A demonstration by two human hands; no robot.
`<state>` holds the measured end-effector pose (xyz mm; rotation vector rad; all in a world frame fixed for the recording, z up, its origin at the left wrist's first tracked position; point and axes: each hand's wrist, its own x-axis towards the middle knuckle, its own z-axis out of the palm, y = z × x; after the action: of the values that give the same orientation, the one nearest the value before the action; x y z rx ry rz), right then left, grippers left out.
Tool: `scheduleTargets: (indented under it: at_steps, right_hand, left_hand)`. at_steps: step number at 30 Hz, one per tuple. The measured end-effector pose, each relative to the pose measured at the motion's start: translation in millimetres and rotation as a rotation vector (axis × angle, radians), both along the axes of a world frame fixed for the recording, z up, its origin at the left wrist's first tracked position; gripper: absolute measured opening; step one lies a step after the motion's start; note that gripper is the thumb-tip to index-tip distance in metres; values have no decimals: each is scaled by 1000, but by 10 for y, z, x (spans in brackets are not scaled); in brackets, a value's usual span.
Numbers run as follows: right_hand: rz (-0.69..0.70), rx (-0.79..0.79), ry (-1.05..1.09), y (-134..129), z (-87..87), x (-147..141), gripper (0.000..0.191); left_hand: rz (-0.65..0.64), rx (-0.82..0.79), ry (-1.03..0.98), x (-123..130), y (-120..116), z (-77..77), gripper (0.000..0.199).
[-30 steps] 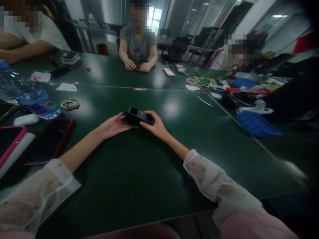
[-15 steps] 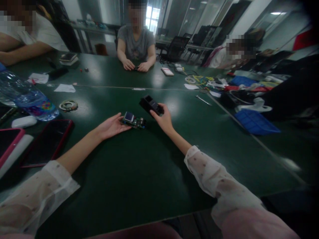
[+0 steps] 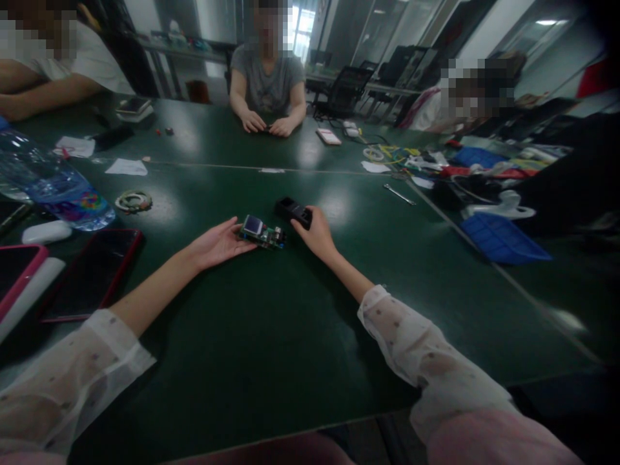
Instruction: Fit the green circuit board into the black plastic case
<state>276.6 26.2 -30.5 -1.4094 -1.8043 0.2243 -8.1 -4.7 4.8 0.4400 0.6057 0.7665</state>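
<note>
A green circuit board (image 3: pixel 268 236) with a small screen is held at its left end by my left hand (image 3: pixel 220 244), thumb above and fingers beneath. My right hand (image 3: pixel 320 234) grips the near end of a black plastic casing (image 3: pixel 294 210), which has a rectangular window and smaller cut-outs. The casing is just beyond and to the right of the board, apart from it. Both things are over the middle of the green table (image 3: pixel 271 336). My right palm and some fingertips are hidden from view.
To the left are a water bottle (image 3: pixel 72 194), a red-edged phone (image 3: pixel 92 274) and a coil of cable (image 3: pixel 134 201). A wrench (image 3: pixel 400 194), a blue tray (image 3: pixel 504 236) and tangled cables (image 3: pixel 387 155) lie to the right. A person (image 3: pixel 266 77) sits opposite.
My right hand has lowered the casing slightly toward the table and turned it flatter. My left hand and the circuit board have barely moved; the view has shifted a little.
</note>
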Motion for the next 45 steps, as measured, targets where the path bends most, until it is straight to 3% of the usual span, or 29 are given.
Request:
scheduleTargets:
  at_steps: [14,23,32,39,45]
  right_hand:
    - [17,-12,29,36,-25,17,45]
    - [50,-53,95,-13,45,-3,55]
    - [-11,23,-27,-23,44,-48,69]
    - [-59,40,-68,-18,28,-39,61]
    - [-23,13,-96,-30,42,-42,52]
  left_hand:
    - [6,-6,19,11,-6,9,42]
    - [24,-13,52,40,-37,71,42]
    - [2,2,23,21,-15,29,39]
    - [17,-13,47,39,-15,47,34]
    - [12,-4,52,28,-12,33,34]
